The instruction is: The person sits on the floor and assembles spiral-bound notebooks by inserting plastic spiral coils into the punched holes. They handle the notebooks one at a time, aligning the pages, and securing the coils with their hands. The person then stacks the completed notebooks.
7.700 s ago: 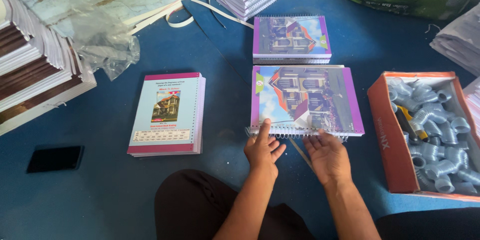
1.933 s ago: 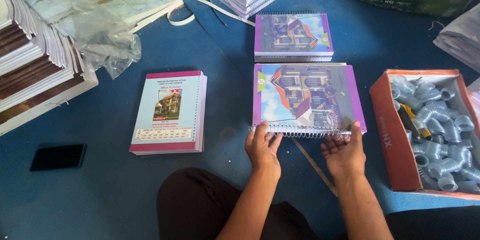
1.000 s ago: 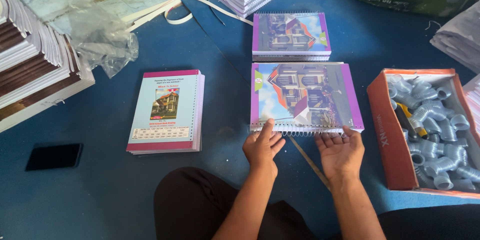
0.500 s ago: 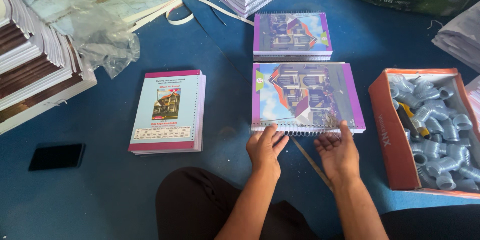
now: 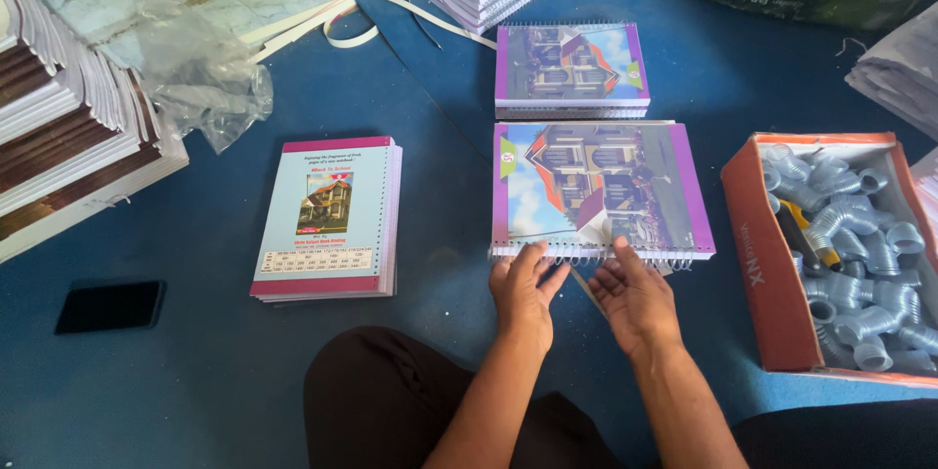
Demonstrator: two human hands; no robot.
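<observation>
A notebook with a purple-edged picture cover point(image 5: 596, 186) lies on the blue floor in front of me, its wire spiral binding point(image 5: 596, 256) along the near edge. My left hand point(image 5: 523, 288) rests fingertips on that spiral at its left part. My right hand point(image 5: 635, 295) touches the spiral at its middle, fingers spread. Whether either hand pinches the wire, I cannot tell. A thin stick point(image 5: 586, 291) lies on the floor between my hands.
A second bound notebook pile point(image 5: 572, 68) lies behind the first. A stack of pale-blue covered books point(image 5: 330, 215) sits to the left, an orange box of grey coils point(image 5: 840, 244) to the right. A black phone point(image 5: 109, 305), crumpled plastic point(image 5: 200, 88) and paper stacks point(image 5: 68, 147) lie far left.
My right hand has slid left along the spiral edge, from the notebook's right part to its middle, closer to my left hand. The left hand has hardly moved.
</observation>
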